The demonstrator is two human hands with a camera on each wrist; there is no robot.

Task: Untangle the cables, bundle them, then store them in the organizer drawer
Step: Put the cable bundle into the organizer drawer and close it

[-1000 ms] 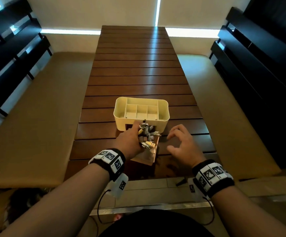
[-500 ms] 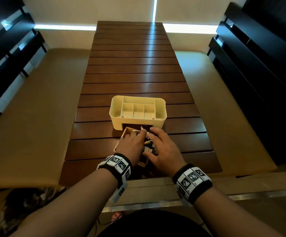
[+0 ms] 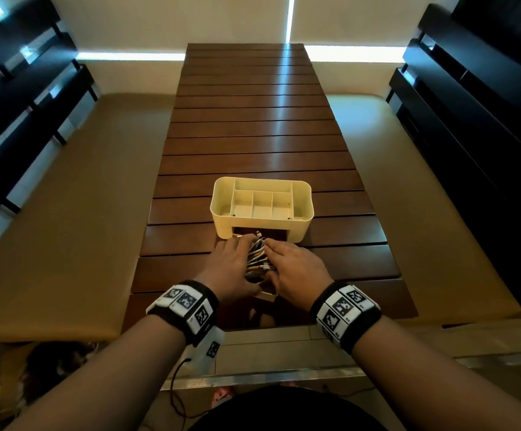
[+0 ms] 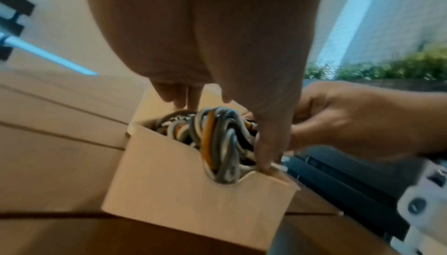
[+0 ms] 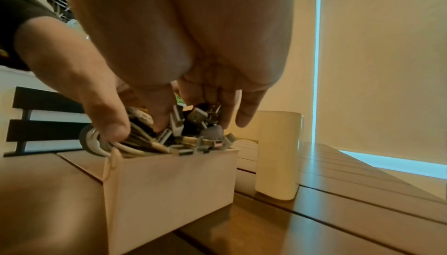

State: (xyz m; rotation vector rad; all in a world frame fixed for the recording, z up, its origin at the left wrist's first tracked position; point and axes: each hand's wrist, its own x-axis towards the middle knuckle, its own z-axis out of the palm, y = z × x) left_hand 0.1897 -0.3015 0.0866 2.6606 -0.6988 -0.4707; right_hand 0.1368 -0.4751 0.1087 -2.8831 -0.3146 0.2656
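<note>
A bundle of white, grey and orange cables (image 3: 257,256) (image 4: 217,138) (image 5: 169,136) sits in the pulled-out wooden drawer (image 3: 267,296) (image 4: 181,192) (image 5: 169,182), heaped above its rim. The drawer stands in front of the cream organizer (image 3: 299,227) (image 5: 278,154). My left hand (image 3: 232,264) (image 4: 205,49) spans the bundle from above, fingers at its far side and thumb (image 5: 106,125) down at the drawer's front edge. My right hand (image 3: 288,264) (image 4: 350,121) (image 5: 210,94) grips the bundle's right side, fingertips curled in among the metal connectors.
The organizer's top compartments hold nothing. It stands on a long slatted wooden table (image 3: 253,135), and the drawer reaches close to the near edge. Tan benches (image 3: 66,197) (image 3: 433,197) run along both sides, with dark slatted backrests beyond them.
My left hand has lowered the bundle from above the drawer down into it. My right hand has come in from the right and closed on the bundle.
</note>
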